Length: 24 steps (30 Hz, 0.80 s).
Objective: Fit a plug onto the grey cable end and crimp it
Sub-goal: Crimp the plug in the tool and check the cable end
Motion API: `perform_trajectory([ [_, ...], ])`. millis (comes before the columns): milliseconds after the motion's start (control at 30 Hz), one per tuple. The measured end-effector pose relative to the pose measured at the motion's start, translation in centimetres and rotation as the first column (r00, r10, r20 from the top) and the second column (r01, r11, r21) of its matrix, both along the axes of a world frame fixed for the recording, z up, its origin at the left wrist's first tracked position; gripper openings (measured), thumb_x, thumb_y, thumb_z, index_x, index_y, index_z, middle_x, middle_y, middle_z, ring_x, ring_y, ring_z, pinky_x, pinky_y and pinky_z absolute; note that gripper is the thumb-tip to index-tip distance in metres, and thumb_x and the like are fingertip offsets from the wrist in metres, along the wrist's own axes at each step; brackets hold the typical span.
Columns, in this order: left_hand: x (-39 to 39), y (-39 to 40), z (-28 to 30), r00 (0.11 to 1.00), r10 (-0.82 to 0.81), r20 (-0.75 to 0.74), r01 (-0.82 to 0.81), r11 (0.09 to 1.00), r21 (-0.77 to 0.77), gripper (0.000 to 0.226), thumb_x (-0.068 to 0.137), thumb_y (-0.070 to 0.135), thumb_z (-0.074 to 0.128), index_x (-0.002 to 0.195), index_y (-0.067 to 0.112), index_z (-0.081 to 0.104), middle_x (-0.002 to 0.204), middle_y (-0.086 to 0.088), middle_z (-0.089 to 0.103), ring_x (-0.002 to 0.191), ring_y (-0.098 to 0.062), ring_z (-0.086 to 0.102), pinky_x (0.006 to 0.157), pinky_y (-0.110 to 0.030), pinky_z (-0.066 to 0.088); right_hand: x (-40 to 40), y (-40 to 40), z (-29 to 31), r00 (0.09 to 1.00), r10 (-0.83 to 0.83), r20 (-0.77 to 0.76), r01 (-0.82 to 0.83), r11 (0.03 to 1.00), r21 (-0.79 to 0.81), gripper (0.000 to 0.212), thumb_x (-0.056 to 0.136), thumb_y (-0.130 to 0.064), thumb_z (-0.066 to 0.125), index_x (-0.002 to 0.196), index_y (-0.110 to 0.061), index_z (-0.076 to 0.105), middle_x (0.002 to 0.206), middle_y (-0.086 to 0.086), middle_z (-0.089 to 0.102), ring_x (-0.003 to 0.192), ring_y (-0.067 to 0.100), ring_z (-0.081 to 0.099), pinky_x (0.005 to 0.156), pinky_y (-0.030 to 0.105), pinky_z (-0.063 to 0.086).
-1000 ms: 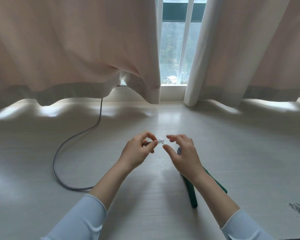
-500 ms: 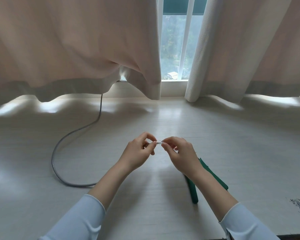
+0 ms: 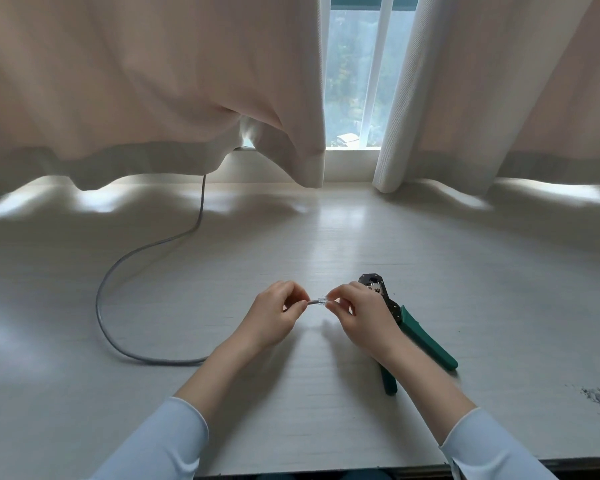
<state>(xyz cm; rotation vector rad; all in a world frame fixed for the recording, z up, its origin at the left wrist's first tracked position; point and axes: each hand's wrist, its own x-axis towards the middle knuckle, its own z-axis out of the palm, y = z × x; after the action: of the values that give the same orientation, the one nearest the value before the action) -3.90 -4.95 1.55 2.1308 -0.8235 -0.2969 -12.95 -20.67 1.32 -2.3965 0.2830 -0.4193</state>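
Work surface: a white table (image 3: 326,244) with a faint lengthwise wood grain, its far edge running under the hems of pale curtains. Lying on it: a grey cable (image 3: 99,306), which comes out from beneath the left curtain and sweeps in a wide loop across the left half of the top; a crimping tool (image 3: 413,329) with green handles and a dark metal head, at right of centre, handles splayed apart toward the near edge; a small scatter of dark bits (image 3: 596,396) near the right front corner.
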Motion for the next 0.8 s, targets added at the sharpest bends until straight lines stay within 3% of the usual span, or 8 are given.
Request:
perform_trajectory([
  [200,-0.3,0.3,-0.7,1.0,0.012,0.007,-0.012,1.0,0.004,0.007,0.088,0.009,0.062,0.089,0.014,0.066,0.085,0.002,0.057,0.082,-0.011,0.053,0.068,-0.007,0.035,-0.1,0.0,-0.6,0.999,0.005,-0.047,-0.006,1.0,-0.018,0.01,0.089,-0.022,0.065,0.094,-0.015,0.071,0.073,-0.004,0.05,0.071,0.015,0.049,0.067,0.026,0.038],
  [467,-0.8,0.3,-1.6,0.999,0.028,0.016,-0.028,0.999,0.027,0.005,0.088,0.011,0.062,0.089,0.013,0.067,0.089,-0.003,0.058,0.085,-0.017,0.055,0.073,-0.021,0.04,0.0,0.3,-1.1,0.997,-0.003,-0.083,-0.002,0.998,-0.058,0.011,0.088,-0.022,0.066,0.095,-0.015,0.071,0.075,-0.005,0.049,0.076,0.015,0.05,0.071,0.033,0.046],
  [633,-0.8,0.3,-2.0,0.999,0.015,0.051,-0.018,0.999,0.05,0.009,0.088,0.008,0.059,0.089,0.014,0.066,0.087,-0.003,0.058,0.081,-0.014,0.051,0.071,-0.014,0.037,-0.1,0.5,-1.6,0.994,-0.015,-0.107,0.009,0.998,-0.059,0.011,0.086,-0.02,0.067,0.094,-0.015,0.073,0.076,-0.005,0.048,0.077,0.014,0.047,0.066,0.026,0.035],
  [800,-1.2,0.1,-2.3,0.995,0.004,0.101,-0.013,0.996,0.089,0.009,0.088,0.009,0.058,0.092,0.013,0.065,0.087,-0.003,0.058,0.085,-0.02,0.052,0.083,-0.036,0.044,0.0,0.8,-2.0,0.991,-0.02,-0.133,0.009,0.996,-0.085,0.011,0.086,-0.021,0.066,0.093,-0.015,0.072,0.08,-0.006,0.047,0.08,0.015,0.049,0.069,0.03,0.041],
])
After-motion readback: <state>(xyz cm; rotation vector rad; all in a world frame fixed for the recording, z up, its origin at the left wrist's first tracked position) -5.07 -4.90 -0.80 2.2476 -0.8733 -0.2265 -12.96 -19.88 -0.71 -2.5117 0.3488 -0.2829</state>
